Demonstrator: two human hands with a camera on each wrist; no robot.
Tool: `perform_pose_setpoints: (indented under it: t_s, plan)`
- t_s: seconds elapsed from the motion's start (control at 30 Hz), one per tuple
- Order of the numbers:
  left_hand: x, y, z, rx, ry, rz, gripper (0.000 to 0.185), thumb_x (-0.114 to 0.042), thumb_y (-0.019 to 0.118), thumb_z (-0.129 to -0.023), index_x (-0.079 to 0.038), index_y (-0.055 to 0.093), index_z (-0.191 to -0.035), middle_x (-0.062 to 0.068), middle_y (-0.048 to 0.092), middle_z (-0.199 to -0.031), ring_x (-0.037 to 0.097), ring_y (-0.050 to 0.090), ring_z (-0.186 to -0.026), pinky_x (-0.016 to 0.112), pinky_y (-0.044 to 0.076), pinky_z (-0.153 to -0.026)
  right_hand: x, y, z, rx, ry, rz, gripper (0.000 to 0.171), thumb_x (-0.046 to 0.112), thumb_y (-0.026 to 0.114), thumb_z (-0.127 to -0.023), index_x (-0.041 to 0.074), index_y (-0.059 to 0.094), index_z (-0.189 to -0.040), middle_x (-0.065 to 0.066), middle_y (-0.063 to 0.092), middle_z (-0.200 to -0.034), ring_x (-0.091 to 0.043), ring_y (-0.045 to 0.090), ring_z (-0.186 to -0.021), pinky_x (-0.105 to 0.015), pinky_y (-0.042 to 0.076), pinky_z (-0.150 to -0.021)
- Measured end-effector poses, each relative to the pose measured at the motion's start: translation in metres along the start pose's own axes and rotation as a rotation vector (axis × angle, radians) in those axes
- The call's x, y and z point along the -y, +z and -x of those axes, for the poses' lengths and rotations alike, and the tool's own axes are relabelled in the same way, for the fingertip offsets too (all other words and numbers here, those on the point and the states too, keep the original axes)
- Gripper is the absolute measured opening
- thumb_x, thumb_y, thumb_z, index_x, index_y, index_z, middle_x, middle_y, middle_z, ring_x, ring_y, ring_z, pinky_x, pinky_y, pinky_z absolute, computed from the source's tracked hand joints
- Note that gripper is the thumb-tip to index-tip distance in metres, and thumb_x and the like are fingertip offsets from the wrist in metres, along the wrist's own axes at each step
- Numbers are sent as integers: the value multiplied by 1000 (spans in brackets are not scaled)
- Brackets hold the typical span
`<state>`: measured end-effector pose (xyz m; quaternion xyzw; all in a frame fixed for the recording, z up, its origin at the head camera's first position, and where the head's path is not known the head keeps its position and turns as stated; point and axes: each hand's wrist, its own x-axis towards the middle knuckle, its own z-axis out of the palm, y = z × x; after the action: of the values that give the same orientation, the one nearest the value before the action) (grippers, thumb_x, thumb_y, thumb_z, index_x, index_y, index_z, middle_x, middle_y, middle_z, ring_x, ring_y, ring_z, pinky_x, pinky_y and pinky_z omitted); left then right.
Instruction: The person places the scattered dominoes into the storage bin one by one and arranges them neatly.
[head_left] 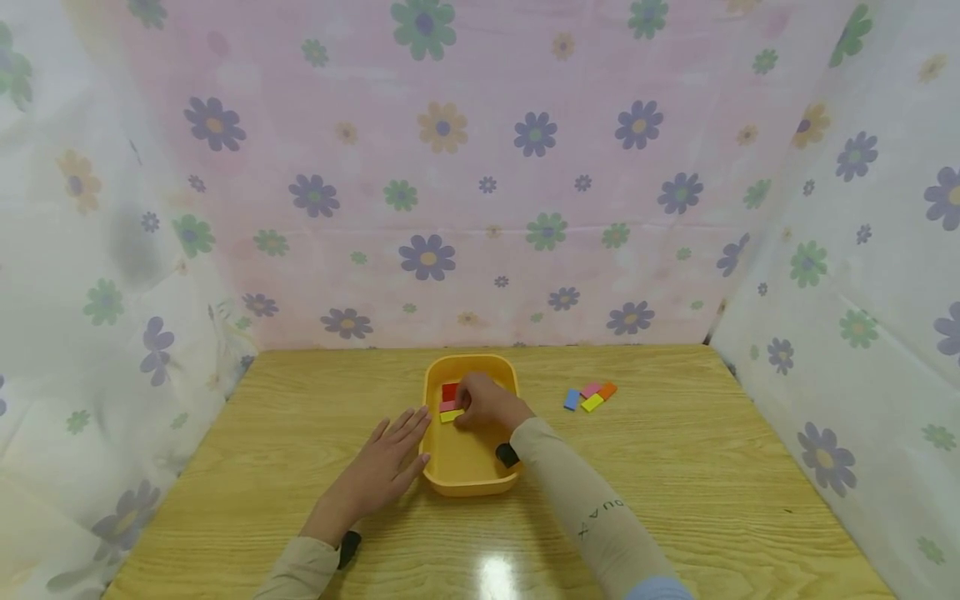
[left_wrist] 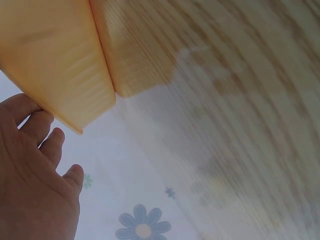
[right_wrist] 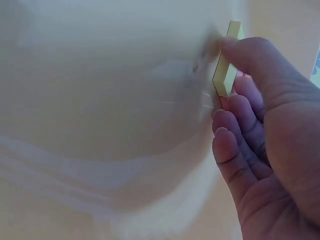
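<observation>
A yellow tray [head_left: 468, 487] stands on the table, with a red domino-like block [head_left: 449, 392], a pink block [head_left: 448, 407] and a yellow block [head_left: 451, 416] lying side by side inside. My right hand [head_left: 487, 402] reaches into the tray at the right end of this row. In the right wrist view, its thumb and curled fingers pinch a yellow block [right_wrist: 226, 75], with red showing behind it. My left hand [head_left: 384, 468] rests at the tray's left side, fingers straight and spread, fingertips against the rim. The right hand hides part of the tray floor.
Right of the tray, a loose group lies on the wooden table [head_left: 637, 500]: a blue block [head_left: 572, 399], a pink block [head_left: 591, 390], an orange block [head_left: 607, 391] and a yellow block [head_left: 592, 403]. Flower-patterned cloth [head_left: 480, 208] walls the back and both sides.
</observation>
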<state>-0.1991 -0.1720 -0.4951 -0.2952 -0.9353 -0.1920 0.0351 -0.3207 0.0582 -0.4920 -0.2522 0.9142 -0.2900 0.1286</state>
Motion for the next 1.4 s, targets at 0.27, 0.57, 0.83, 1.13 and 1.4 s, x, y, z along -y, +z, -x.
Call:
perform_pose_setpoints:
  t_s: [0.27,0.57,0.83,1.13,1.4]
  plan:
    - [0,-1,-1,18,-14,17,63,-33,51,-107,-6,31,-160,9,29,-167,32,24,-155,61,15,-124,-4,3,-2,6,-2,-20,15,13,85,-84,9,72,-88,3,65,-80,-12,58,-73,-23,53,-68]
    - [-2,-2,-1,1,-5,15,63,-32,53,-107,-4,33,-159,10,31,-166,34,26,-154,63,17,-123,0,0,2,-5,16,-4,16,13,85,-84,7,71,-89,3,63,-82,-12,57,-75,-24,53,-70]
    - [-1,-2,-2,21,-21,20,63,-34,52,-107,-5,31,-159,8,29,-167,32,23,-155,62,16,-124,1,-4,5,-11,12,0,17,14,86,-83,5,72,-89,3,65,-82,-12,57,-75,-24,53,-70]
    - [-3,-4,-2,28,-21,20,63,-33,51,-107,-4,31,-159,10,28,-167,34,23,-155,63,15,-124,2,-30,4,-45,-51,6,15,13,84,-85,4,72,-87,-3,66,-83,-13,57,-74,-23,52,-69]
    - [-2,-5,-2,40,-32,16,64,-37,49,-108,-4,31,-160,8,26,-167,33,22,-155,61,14,-124,-3,-74,27,-173,-106,-64,8,12,75,-93,4,73,-91,-6,69,-85,-13,58,-73,-25,53,-70]
